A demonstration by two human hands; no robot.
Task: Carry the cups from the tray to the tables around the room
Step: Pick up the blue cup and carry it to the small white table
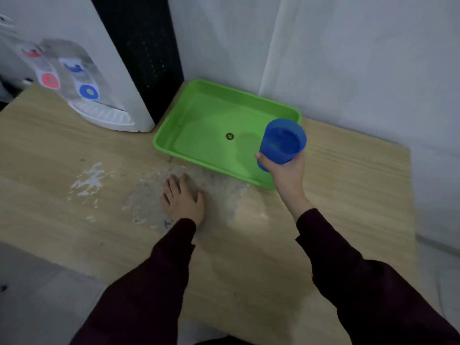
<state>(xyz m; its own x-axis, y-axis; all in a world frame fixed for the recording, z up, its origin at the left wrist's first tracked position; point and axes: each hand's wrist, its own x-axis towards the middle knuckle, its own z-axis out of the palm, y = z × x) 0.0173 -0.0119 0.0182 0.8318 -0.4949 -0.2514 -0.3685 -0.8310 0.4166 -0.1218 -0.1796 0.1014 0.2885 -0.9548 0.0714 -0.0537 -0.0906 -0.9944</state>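
A blue plastic cup (pixel 282 141) is held tilted above the right end of a green tray (pixel 199 125), with my right hand (pixel 283 170) wrapped around its lower part. The tray lies on a wooden table (pixel 74 158) against the wall and holds only a small dark round spot at its middle. My left hand (pixel 183 199) rests flat on the table just in front of the tray, fingers spread, holding nothing. Both arms wear dark sleeves.
A white water dispenser (pixel 82 78) with a red and a blue tap stands at the table's back left. Pale worn patches (pixel 89 180) mark the tabletop near my left hand. Grey walls close off the back and right; floor shows at lower left.
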